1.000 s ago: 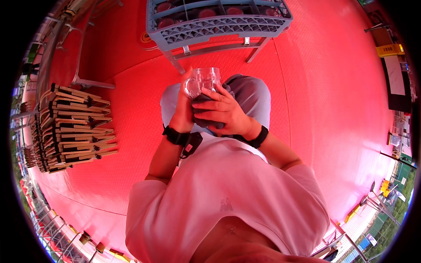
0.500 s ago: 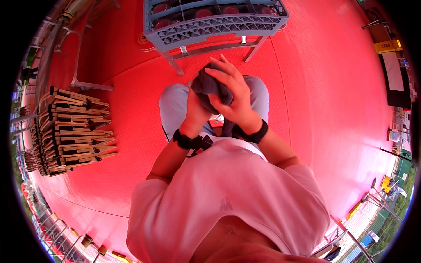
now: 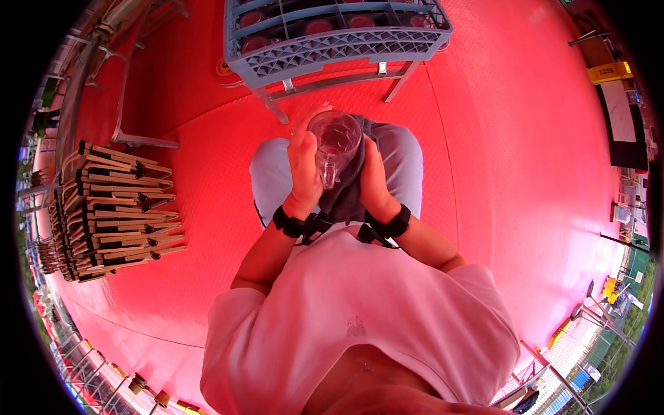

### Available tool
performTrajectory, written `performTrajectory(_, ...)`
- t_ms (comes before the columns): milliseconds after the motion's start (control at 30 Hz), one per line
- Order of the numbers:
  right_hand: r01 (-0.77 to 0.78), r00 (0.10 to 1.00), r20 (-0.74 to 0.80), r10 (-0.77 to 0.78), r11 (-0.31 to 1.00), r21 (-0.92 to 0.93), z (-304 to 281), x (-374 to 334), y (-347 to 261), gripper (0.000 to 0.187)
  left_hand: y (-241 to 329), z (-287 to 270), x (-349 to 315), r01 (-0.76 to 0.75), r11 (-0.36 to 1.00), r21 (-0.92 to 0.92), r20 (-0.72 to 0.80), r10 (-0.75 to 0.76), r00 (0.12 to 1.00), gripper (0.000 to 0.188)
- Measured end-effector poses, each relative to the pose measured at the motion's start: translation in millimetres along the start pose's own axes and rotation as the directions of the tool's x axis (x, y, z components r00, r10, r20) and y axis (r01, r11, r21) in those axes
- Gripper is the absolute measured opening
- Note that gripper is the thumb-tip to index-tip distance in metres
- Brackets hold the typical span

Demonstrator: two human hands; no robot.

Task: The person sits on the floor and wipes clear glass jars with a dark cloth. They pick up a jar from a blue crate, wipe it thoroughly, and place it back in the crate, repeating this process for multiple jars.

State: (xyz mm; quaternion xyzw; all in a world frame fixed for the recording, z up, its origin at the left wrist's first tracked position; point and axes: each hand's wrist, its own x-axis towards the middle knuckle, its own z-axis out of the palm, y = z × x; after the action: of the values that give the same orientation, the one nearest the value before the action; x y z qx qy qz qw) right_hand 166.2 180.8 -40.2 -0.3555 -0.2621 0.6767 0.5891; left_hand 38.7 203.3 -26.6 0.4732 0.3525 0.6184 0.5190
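Though pinkish within, a clear, round-mouthed mug (image 3: pixel 337 137) with a transparent handle (image 3: pixel 328 174).

No wording is legible. Yellow sign (image 3: pixel 610 72), far R, bears dark chars, too sm. to read. Round yellowish emblem (image 3: pixel 223 68), by the grey rack's (image 3: pixel 339 52) L corner, is unreadable too. Sm. dark print (image 3: pixel 356 326) sits mid-chest on the person's pale shirt (image 3: pixel 290 321), too blurred to make out.

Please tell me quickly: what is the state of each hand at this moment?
Left hand: closed on the clear glass mug.
Right hand: holding the dark cloth at the mug's right side.
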Motion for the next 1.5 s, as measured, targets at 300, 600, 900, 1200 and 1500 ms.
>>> performTrajectory(300, -0.133, 0.99, -0.036, 0.14, 0.98, 0.144, -21.5, 12.8, -11.9, 0.033, 23.3, 17.6, 0.6, 0.307, 0.878, -0.367, 0.049, -0.312, 0.949, 0.079)
performTrajectory(600, 0.169, 0.985, 0.001, -0.17, 0.975, -0.146, -26.6, 22.6, -33.5, 0.033, 15.7, -12.0, -0.3, 0.527, 0.85, -0.023, 0.463, -0.458, 0.759, 0.085)
performTrajectory(900, 0.34, 0.941, 0.16, -0.3, 0.823, -0.455, -35.3, 43.1, -45.8, 0.04, -4.5, -19.1, -6.7, 0.599, 0.677, -0.428, 0.377, -0.469, 0.799, 0.07)
performTrajectory(1200, 0.755, 0.649, 0.72, -0.246, 0.093, -0.649, 17.8, 10.0, -83.3, 0.049, -33.9, -23.8, -23.7, 0.561, 0.737, -0.378, 0.226, -0.515, 0.827, 0.052)
performTrajectory(1500, 0.646, 0.746, 0.585, -0.319, 0.132, -0.752, 23.1, 6.4, -60.0, 0.049, -25.9, -23.7, -21.0, 0.568, 0.752, -0.334, 0.153, -0.551, 0.82, 0.043)
